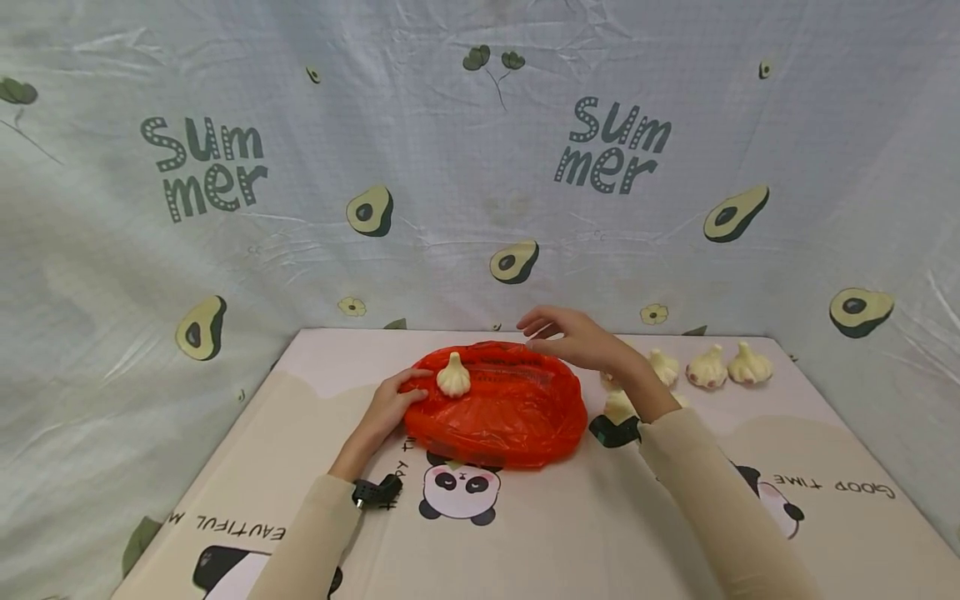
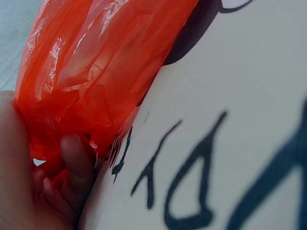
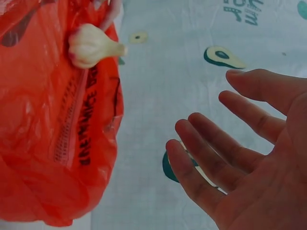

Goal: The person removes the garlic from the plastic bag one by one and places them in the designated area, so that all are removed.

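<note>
A red plastic bag with dark print lies spread on the table. My left hand grips its left edge; in the left wrist view the thumb and curled fingers have red film between them. A single white garlic bulb is on the bag's left part, close to the left fingertips, its stem pointing up. Above the bag's back right edge hovers my right hand, fingers spread and loosely bent, with nothing in it. The right wrist view shows that hand apart from the bag and the bulb.
Several more garlic bulbs stand on the table at the back right, some partly hidden behind the right forearm. The table has a printed cover with pandas and lettering. Behind it hangs a cloth printed with avocados.
</note>
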`<state>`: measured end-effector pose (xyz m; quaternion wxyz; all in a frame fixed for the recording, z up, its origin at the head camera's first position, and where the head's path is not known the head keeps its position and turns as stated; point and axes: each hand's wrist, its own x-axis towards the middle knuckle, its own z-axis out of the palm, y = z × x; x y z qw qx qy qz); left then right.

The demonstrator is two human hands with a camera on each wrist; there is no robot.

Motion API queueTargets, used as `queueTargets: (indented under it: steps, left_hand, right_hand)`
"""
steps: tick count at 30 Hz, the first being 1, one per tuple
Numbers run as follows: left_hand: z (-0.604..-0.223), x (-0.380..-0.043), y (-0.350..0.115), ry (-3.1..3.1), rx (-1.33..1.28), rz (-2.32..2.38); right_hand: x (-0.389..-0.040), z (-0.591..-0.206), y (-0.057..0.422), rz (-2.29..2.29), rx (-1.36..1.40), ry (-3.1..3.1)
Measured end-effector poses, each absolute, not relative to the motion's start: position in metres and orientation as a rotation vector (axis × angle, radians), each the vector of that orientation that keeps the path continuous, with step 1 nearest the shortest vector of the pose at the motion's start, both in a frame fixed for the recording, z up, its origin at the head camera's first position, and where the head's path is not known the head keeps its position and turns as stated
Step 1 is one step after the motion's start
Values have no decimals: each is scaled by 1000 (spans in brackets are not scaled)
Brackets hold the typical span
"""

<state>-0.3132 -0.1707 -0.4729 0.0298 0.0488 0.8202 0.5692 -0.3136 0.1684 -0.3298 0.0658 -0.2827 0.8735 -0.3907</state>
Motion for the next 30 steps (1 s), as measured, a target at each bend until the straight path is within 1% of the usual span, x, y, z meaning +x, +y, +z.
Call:
queueTargets:
  steps: [11,18,26,30]
  left_hand:
    - [-473,-314,-171,2523,147,1761]
    - [-473,-314,-172,2512,138,1777]
    - [-473,-312,-171,2530,150,1759]
    - [-474,-312,-171,2527,147,1762]
  right_hand:
    - [-329,-338,137,-1096,-843,2549]
    - [-335,-344,116,-1120,-814,2483]
    - [-338,-363,97,-1088,-704,2450]
    - [-338,-370,90,-1064,-693,2430]
